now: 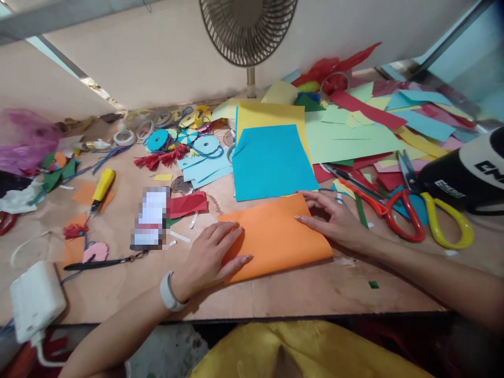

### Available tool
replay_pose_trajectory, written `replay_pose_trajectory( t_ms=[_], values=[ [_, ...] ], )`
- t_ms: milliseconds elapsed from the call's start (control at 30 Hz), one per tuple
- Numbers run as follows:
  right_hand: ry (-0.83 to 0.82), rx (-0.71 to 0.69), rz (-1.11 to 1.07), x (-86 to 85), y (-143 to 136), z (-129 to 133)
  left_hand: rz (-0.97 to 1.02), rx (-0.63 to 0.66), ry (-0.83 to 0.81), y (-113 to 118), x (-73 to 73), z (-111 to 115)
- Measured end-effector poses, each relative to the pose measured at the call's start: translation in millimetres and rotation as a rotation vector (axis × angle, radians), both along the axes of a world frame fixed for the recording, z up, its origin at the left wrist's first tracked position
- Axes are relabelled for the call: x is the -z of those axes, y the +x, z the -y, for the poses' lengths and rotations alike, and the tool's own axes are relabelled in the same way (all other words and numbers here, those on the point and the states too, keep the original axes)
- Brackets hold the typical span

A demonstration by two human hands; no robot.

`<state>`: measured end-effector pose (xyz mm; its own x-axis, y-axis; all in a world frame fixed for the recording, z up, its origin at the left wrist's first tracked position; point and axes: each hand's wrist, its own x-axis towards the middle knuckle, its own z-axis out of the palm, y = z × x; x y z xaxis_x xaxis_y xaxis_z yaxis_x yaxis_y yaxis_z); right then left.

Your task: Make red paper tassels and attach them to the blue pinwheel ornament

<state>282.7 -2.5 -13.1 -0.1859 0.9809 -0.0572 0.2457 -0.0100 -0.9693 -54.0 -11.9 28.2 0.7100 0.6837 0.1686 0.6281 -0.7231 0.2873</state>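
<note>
A sheet of orange paper (271, 241) lies folded over near the table's front edge, its right side curving up loosely at the bend. On its left end rests my left hand (212, 252), the fingers and thumb spread apart and pressing the paper. My right hand (331, 218) holds the paper's upper right corner, thumb on top and the other fingers at the far edge, partly hidden. Just beyond the orange paper is a blue sheet (275, 163) with a bent left corner, lying on a yellow sheet (271, 113).
Right: scissors (417, 210), an orange cutter (358, 191), a black-and-white tumbler (464, 173). Left: a phone (151, 218), a yellow cutter (103, 191), a white adapter (37, 299). Behind: paper scraps (350, 134), blue paper discs (158, 140), tape rolls (124, 137), a fan (249, 31).
</note>
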Motion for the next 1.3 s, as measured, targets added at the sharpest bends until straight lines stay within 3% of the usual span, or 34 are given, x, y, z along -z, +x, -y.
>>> replay_pose_trajectory(
  t_ms=[133,233,333,400,467,533,700,833,900,933,1067,1167,1300],
  values=[
    [-0.047,0.033,-0.074,-4.3,-3,1,0.089,-0.053,-0.011,-3,-1.9,-1],
    [-0.050,0.105,-0.155,-13.3,-7,2,0.292,-0.158,-0.043,-9,-2.8,-3],
    [-0.042,0.206,-0.238,-22.4,-8,3,0.552,-0.207,-0.264,-12,-2.1,-5],
    [-0.016,0.264,-0.283,-25.8,-8,2,0.647,-0.132,-0.477,-11,-0.8,-5],
    [0.005,0.308,-0.323,-26.8,-7,0,0.653,-0.044,-0.580,-8,1.0,-3],
    [0.010,0.345,-0.349,-26.3,-6,-1,0.599,-0.017,-0.472,-6,3.1,-1],
    [0.082,0.394,-0.349,-27.1,-6,0,0.279,0.034,0.135,-12,5.9,-6],
    [0.171,0.353,-0.338,-34.4,-2,1,0.270,0.300,0.475,-20,-5.7,-8],
    [0.291,0.346,-0.314,-39.3,3,-1,0.232,0.450,0.471,-21,-19.4,-6],
    [0.365,0.332,-0.292,-41.4,6,-3,0.196,0.457,0.457,-21,-27.1,-4],
    [0.561,0.202,-0.064,-44.0,22,-15,0.030,0.229,0.492,-14,-44.9,3],
    [0.543,0.038,0.116,-39.7,36,-28,-0.035,0.245,0.537,-12,-35.3,1],
    [0.554,-0.357,0.370,-37.4,49,-37,-0.144,0.258,0.441,-12,-12.9,0]
  ],
)
